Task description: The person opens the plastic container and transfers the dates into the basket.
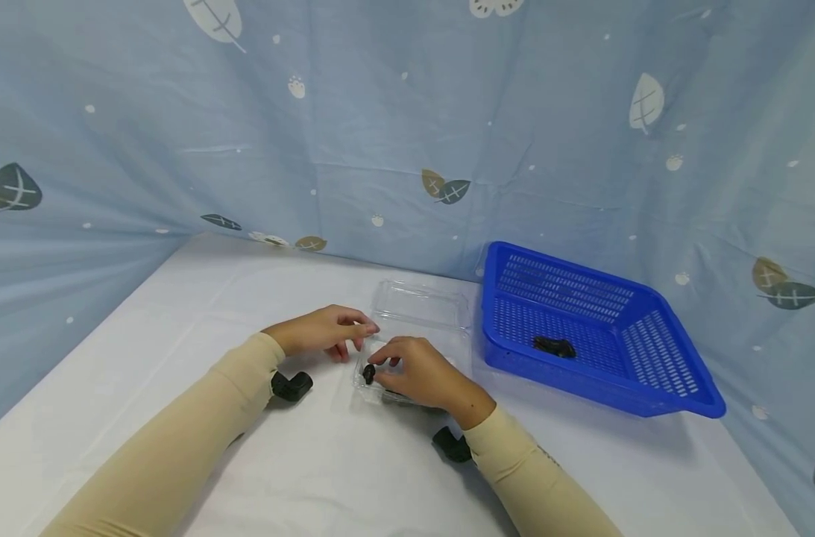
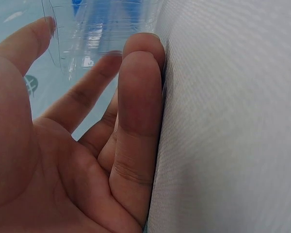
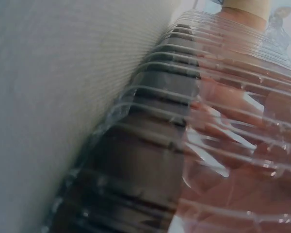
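A clear plastic clamshell box (image 1: 420, 328) lies opened out on the table, its lid half toward the back. My right hand (image 1: 417, 369) is over the front half, thumb and forefinger pinching a small black piece (image 1: 369, 374) at the box's left side; its exact kind is too small to tell. Through the ribbed clear wall in the right wrist view, dark pieces (image 3: 150, 141) show low in the box. My left hand (image 1: 326, 330) is at the box's left side, fingers loosely bent and holding nothing. In the left wrist view its thumb (image 2: 26, 41) overlaps the clear plastic edge.
On the right stands a blue perforated basket (image 1: 602, 391) with a black item (image 1: 555, 347) on its floor. Black devices (image 1: 291, 386) sit at both wrists. A patterned blue curtain (image 1: 380, 112) hangs behind the white-covered table (image 1: 300, 477).
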Motion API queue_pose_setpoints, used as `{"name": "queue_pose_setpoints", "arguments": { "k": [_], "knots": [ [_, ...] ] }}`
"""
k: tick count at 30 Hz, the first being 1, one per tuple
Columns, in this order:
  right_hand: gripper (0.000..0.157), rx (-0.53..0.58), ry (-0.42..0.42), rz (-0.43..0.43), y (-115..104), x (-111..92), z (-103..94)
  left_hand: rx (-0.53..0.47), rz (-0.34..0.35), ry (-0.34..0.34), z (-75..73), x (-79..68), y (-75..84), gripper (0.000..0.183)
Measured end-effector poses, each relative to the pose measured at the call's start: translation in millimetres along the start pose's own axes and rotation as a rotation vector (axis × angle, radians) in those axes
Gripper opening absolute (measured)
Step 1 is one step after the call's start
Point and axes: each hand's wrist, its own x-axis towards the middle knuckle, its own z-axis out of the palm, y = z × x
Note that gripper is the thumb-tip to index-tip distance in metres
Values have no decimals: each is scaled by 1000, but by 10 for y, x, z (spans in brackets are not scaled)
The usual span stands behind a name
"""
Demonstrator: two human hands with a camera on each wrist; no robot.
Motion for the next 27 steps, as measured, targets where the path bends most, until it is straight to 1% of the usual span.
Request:
{"name": "queue_pose_setpoints", "arguments": {
  "k": [8,13,19,27],
  "knots": [
    [19,16,-11,7,20,-11,18,0,0,0,-1,1,-3,46],
    [18,32,-12,-3,29,-13,23,-5,1,1,-10,13,-11,46],
    [22,45,-27,-3,50,4,37,-8,-1,5,-8,16,-13,46],
    [19,60,-59,31,24,-12,28,-4,-2,14,-4,15,-8,46]
  ]
}}
